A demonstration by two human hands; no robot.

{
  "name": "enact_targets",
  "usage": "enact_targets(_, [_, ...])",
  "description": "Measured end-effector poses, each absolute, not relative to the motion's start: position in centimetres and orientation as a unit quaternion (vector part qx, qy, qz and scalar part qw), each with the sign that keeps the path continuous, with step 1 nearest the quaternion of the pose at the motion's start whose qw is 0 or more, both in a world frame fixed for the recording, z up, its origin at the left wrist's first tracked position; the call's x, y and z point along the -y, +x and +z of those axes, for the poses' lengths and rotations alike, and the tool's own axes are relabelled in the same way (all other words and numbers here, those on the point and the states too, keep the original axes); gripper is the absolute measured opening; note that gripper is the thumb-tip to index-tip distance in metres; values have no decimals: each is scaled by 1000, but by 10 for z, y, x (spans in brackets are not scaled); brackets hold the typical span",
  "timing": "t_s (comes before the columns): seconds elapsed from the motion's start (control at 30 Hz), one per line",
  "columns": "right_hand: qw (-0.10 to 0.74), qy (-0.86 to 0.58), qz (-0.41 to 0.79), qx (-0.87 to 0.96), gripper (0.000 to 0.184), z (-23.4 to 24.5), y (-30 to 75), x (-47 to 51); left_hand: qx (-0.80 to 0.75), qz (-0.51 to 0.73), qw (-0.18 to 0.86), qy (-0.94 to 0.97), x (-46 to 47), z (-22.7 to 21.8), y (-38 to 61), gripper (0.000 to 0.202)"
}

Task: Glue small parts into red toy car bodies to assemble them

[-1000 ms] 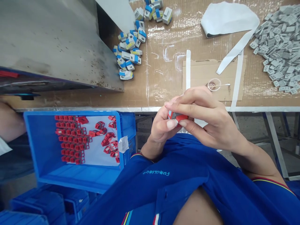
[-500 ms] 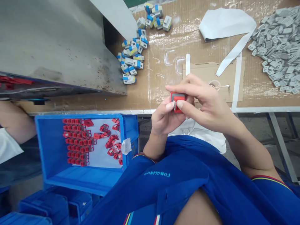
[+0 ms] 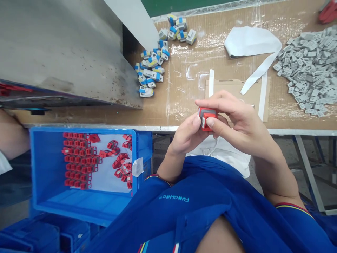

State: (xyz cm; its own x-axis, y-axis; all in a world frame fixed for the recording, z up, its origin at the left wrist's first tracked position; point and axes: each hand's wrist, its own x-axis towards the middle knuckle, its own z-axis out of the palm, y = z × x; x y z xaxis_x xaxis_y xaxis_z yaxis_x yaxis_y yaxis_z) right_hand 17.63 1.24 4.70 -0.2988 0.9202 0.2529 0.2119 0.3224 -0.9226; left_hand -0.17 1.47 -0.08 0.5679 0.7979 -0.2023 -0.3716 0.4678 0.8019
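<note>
Both my hands meet over the table's front edge and hold one small red and grey plastic part (image 3: pixel 206 116). My left hand (image 3: pixel 186 135) pinches it from below with the thumb on its side. My right hand (image 3: pixel 234 119) wraps it from above, thumb and forefinger closed on it. To the left, below the table edge, a blue bin (image 3: pixel 52 196) holds rows of red clips (image 3: pixel 80 161) on a white sheet.
A pile of blue and white parts (image 3: pixel 152 66) lies by a grey metal chute (image 3: pixel 65 52). Several grey pieces (image 3: pixel 308 66) are heaped at the right. White cloth and a strip (image 3: pixel 250 42) lie on the cardboard-covered table (image 3: pixel 179 102). Another person's arm (image 3: pixel 12 137) shows at the left.
My hands rose from my lap to the table edge with the red part, which has turned between my fingers. The camera view shifted slightly.
</note>
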Motion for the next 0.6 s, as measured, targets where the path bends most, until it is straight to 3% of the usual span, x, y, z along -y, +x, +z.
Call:
enact_targets(0.37, [409,-411,408,705,34,51,176,-12,-275,392,776,410,-16,-10,-4,57])
enact_targets(0.47, [446,-439,363,691,34,48,171,-8,-268,437,753,413,-19,-11,-4,55])
enact_targets(0.6, [528,-476,251,657,19,38,160,2,-289,502,707,405,-22,-9,-5,56])
